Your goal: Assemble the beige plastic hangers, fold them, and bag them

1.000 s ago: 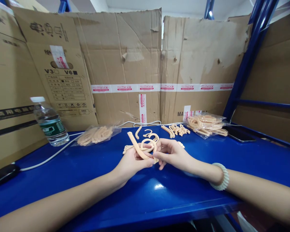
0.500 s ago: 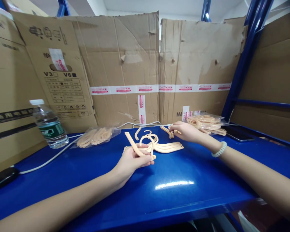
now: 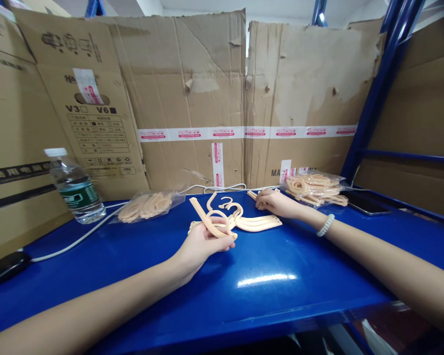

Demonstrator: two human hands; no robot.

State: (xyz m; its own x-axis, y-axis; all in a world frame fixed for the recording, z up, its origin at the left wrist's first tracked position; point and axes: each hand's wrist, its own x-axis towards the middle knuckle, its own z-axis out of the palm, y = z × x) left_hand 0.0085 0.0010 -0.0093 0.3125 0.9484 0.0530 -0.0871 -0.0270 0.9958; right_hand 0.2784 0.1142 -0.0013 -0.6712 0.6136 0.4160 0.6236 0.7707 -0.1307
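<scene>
My left hand point(image 3: 202, 245) is closed around a cream plastic hanger part, with a straight arm point(image 3: 200, 209) pointing up to the left and a curved hook point(image 3: 225, 217) beside it. Behind that hand, several matching hangers point(image 3: 259, 224) lie stacked on the blue shelf, their hooks towards the back. A loose curved arm piece point(image 3: 209, 202) and a loose hook point(image 3: 227, 201) rest farther back. My right hand point(image 3: 276, 203) has its fingers bent down over loose hanger arms point(image 3: 251, 195) at the rear; its fingertips are partly hidden.
Clear bags of hanger parts lie at the left point(image 3: 146, 206) and right point(image 3: 314, 187). A water bottle point(image 3: 76, 192) and a black adapter point(image 3: 7, 266) with white cable point(image 3: 85, 244) are at the left. A phone point(image 3: 368, 203) lies at the right. Cardboard point(image 3: 192, 98) walls the back.
My right hand has shifted slightly left and down over the loose arms, its fingers now more curled. My left hand keeps its grip, the hanger part turned slightly.
</scene>
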